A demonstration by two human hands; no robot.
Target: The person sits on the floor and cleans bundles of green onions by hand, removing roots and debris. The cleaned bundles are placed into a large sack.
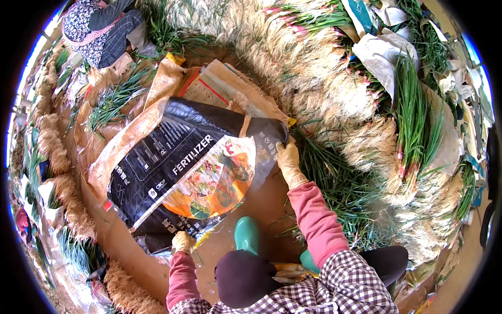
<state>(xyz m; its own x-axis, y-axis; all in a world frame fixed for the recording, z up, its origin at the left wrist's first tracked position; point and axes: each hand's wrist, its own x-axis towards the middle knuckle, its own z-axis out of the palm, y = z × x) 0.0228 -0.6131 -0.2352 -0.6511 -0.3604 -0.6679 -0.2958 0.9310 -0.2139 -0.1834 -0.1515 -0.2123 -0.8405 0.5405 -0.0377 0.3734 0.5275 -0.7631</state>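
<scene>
A large black fertilizer sack [149, 168], printed with an orange picture of produce, lies spread on the brown floor before me. My left hand [183, 242], in a tan glove, grips its near edge. At the sack's right-hand corner, my gloved right hand [289, 159] holds the edge with the arm stretched forward. The far side of the black sack overlaps other flattened sacks [211, 84]. Loose cut green leaves [333, 172] lie just right of my right hand.
A long bank of green onions with pale roots [313, 86] curves along the right. A bundle of green onions [410, 117] leans on it. Another person [100, 33] sits at upper left. A row of root ends [66, 196] lines the left. My green boot [247, 235] stands near the sack.
</scene>
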